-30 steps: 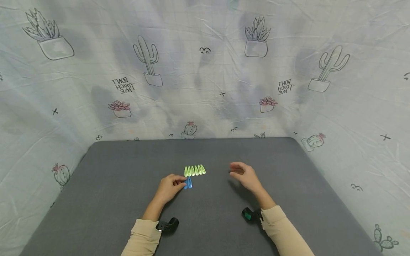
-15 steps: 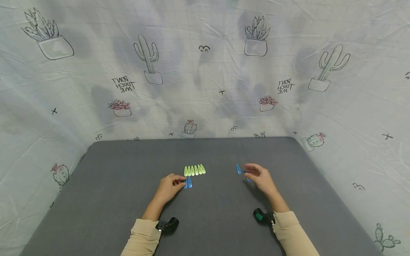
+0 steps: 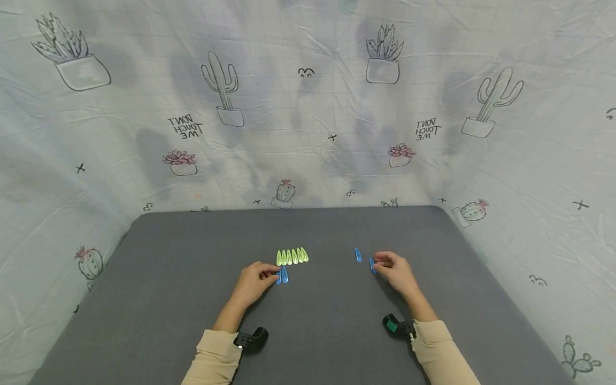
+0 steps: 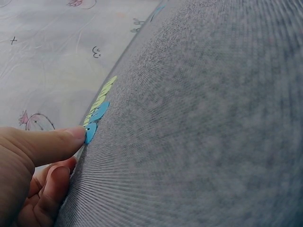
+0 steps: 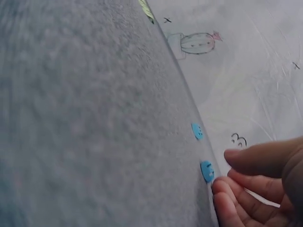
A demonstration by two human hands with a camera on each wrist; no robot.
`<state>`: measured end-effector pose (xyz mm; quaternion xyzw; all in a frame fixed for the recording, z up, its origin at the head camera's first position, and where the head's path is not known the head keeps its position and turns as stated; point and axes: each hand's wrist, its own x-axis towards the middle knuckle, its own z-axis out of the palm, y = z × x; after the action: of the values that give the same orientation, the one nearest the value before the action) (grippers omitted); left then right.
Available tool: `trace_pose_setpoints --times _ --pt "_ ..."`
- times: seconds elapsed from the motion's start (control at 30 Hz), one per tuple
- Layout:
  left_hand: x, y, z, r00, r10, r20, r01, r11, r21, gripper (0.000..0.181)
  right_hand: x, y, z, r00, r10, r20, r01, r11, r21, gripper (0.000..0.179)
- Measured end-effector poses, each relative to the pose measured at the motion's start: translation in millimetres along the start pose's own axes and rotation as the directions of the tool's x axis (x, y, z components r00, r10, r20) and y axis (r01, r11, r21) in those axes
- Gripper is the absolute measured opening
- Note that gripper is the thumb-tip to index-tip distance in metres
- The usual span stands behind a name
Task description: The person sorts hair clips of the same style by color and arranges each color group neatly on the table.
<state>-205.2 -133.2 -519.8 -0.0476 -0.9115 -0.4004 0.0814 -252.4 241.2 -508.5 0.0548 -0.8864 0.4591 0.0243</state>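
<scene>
Matt grey woven cloth covers the table [image 3: 192, 278]; blue clips [image 3: 283, 275] and green clips [image 3: 292, 256] look smooth, glossy; backdrop sheet [image 3: 308, 107] is creased fabric.

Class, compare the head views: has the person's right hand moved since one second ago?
Yes. The right hand has moved rightward, away from the row of green clips, and now touches a blue clip on the grey table.

Green clips [image 3: 292, 256] and blue clips [image 3: 283, 276] lie on grey table [image 3: 192, 278]; white backdrop [image 3: 308, 107] has cactus drawings.
</scene>
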Motion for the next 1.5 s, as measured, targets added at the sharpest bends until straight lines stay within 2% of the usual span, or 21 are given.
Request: trace_pose_setpoints --times 0.33,0.63,0.87,1.17,1.5 --pt "-0.3 -0.8 1.2 1.000 -0.002 0.001 0.002 1.000 0.009 0.016 5.8 -15 5 1.000 0.019 0.024 -0.013 0.976 -0.215 0.028" --pt "-0.5 -0.8 0.5 1.000 -0.006 0.003 0.006 1.000 -0.012 0.016 5.8 -22 7 0.999 0.048 0.025 -0.041 0.968 -0.246 0.027" --pt "0.0 -1.4 -0.3 1.000 -0.008 0.012 0.008 1.000 -0.018 0.017 5.9 -18 4 0.997 0.067 0.038 -0.060 0.984 -0.165 0.023" --pt "0.4 -1.4 -0.5 1.000 -0.010 0.015 0.010 1.000 -0.007 0.017 5.0 -16 4 0.996 0.070 0.048 -0.069 0.997 -0.031 0.027" --pt "1.4 -1.6 -0.5 1.000 0.004 0.005 -0.004 1.000 -0.010 0.016 5.5 -27 21 0.996 0.028 0.082 -0.040 0.989 0.143 0.029"
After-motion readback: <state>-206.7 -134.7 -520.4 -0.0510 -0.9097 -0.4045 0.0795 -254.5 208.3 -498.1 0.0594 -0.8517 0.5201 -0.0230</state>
